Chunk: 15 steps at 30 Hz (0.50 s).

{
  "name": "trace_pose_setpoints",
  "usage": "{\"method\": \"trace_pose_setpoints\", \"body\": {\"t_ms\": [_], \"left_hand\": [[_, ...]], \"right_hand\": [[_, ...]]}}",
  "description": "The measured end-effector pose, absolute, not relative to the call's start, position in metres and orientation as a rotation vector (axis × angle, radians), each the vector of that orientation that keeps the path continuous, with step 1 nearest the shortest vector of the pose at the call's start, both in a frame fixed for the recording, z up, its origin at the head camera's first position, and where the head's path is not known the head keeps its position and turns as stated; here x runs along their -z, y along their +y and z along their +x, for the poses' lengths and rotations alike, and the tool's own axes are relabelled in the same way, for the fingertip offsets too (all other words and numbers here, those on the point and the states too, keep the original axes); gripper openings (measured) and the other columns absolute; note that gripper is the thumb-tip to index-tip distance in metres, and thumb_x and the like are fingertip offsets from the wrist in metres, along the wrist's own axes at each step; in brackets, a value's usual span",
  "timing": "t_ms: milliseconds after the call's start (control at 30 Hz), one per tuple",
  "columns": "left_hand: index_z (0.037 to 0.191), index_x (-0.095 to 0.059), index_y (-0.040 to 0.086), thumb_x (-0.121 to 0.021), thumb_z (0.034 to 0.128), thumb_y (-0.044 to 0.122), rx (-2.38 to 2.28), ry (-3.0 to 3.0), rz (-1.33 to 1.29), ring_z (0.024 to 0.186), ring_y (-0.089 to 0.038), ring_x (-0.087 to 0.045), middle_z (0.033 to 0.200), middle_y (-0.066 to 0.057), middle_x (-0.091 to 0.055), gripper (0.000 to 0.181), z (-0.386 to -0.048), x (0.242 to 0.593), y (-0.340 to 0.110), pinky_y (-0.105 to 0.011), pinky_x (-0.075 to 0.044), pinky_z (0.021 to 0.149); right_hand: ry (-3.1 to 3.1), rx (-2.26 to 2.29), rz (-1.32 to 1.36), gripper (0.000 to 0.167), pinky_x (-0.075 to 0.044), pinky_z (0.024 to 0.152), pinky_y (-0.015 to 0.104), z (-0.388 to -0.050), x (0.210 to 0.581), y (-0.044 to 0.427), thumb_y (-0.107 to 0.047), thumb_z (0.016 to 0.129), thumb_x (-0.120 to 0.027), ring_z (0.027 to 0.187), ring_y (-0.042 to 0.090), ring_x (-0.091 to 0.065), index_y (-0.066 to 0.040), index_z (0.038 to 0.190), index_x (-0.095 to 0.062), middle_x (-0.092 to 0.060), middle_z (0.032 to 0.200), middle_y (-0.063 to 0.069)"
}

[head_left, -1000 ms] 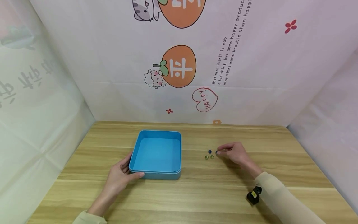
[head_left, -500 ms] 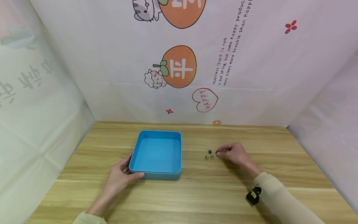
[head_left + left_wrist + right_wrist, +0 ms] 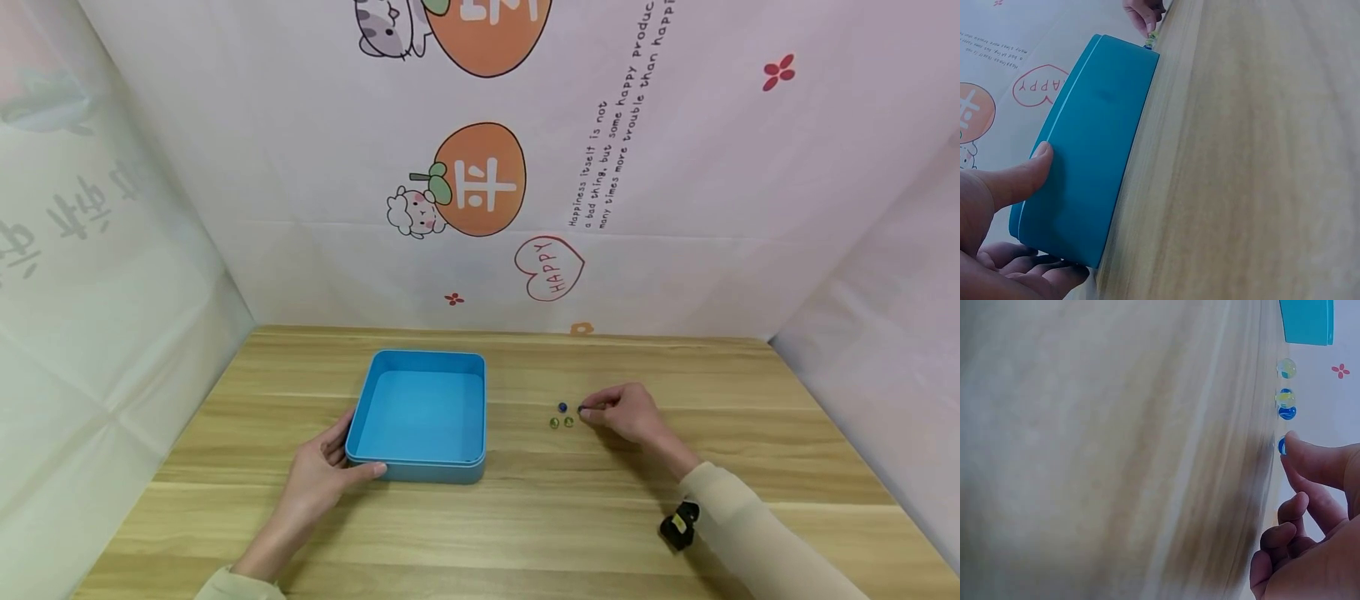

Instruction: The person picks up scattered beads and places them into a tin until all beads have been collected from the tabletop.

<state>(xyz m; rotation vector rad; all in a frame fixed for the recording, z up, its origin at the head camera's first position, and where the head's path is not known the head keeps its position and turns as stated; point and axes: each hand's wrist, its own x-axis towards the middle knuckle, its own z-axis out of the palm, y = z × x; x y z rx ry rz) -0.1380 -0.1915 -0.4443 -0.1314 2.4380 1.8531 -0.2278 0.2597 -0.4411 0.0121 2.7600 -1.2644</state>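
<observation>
A square, open-topped blue box (image 3: 429, 473) stands on the table, left of centre. My left hand (image 3: 318, 477) grips its near left corner, the thumb on the front wall and the fingers along the left side. To the right of the box, my right hand (image 3: 628, 412) pinches a blue marble (image 3: 1282, 445) between thumb and forefinger, at table level. Just left of those fingertips lie another blue marble (image 3: 562, 407) and two clear yellow-green marbles, one nearer the box (image 3: 554, 423) and one nearer the hand (image 3: 569, 422).
The wooden table (image 3: 480, 542) meets a white printed sheet (image 3: 337, 275) along its back edge. Similar sheets hang at the left and right sides. A black device (image 3: 679, 526) is strapped at the right sleeve.
</observation>
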Motion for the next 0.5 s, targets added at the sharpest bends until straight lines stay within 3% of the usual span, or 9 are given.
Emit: {"method": "trace_pose_setpoints", "body": {"t_ms": [333,500], "left_hand": [[0.164,-0.029,-0.001,-0.093,0.0826,0.012,-1.844,2.434,-0.132,0.15,-0.041,-0.036,0.166,-0.025,-0.031,0.105,-0.1395,0.4461,-0.1916,-0.046,-0.042,0.114],[0.164,-0.029,-0.001,-0.094,0.0824,0.013,-1.831,2.442,-0.129,0.15,-0.042,-0.036,0.166,-0.026,-0.031,0.106,-0.1401,0.4465,-0.1916,-0.046,-0.042,0.114]], "right_hand": [[2.749,1.298,-0.008,0.022,-0.041,0.059,0.026,-0.2231,0.4384,0.2635,-0.018,0.094,-0.083,0.08,0.021,-0.05,-0.003,0.109,-0.082,-0.073,0.109,0.013],[2.738,1.321,0.003,0.025,-0.045,0.065,0.03,-0.2215,0.4368,0.2653,-0.021,0.094,-0.083,0.091,0.025,-0.053,-0.004,0.111,-0.082,-0.071,0.119,0.015]]}}
